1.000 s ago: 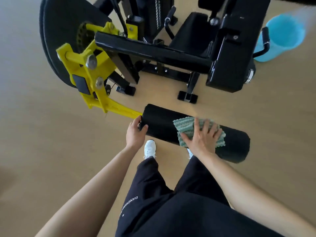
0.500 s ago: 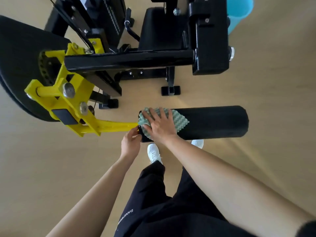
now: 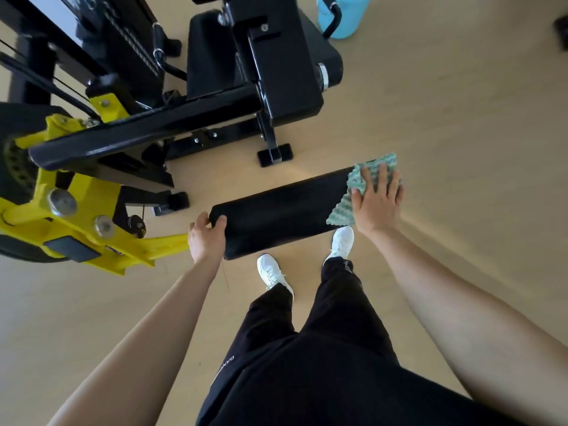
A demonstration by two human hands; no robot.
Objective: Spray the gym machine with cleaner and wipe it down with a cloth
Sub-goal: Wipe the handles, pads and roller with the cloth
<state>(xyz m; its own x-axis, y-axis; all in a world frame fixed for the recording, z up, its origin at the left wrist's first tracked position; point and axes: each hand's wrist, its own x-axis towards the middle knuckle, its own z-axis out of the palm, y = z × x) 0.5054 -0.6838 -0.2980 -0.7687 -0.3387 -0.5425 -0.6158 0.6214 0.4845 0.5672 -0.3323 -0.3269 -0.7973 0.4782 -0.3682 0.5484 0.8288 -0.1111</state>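
**Cloth relocated to the free end of the roller pad**

Moved since half a second ago: the green wavy cloth (image 3: 341,210) has been carried along the black roller pad (image 3: 282,213). It was at the end beside the yellow lever arm (image 3: 76,216) and is now at the opposite, free end. The two hands, formerly close together, are now set well apart.

Right grip (image 3: 376,204): laid flat on the cloth with fingers straight and spread, so the cloth is pressed against the pad's free end. Nothing is clasped. Parts of the cloth are seen projecting beyond the fingertips and below the thumb.

Left grip (image 3: 206,238): clasped round the pad's lever end, thumb on top, fingers curled over the end face.

Gym machine (image 3: 147,130): black frame and seat block, stood on the pale wooden floor (image 3: 461,118) beyond the pad. The pad is joined to the yellow lever arm at its left end.

Blue bucket (image 3: 344,16): stood on the floor behind the machine at the upper edge of view, partly hidden by a black handle.

Also recorded: white shoes (image 3: 272,272) beneath the pad, and black trousers (image 3: 307,348) in the foreground.
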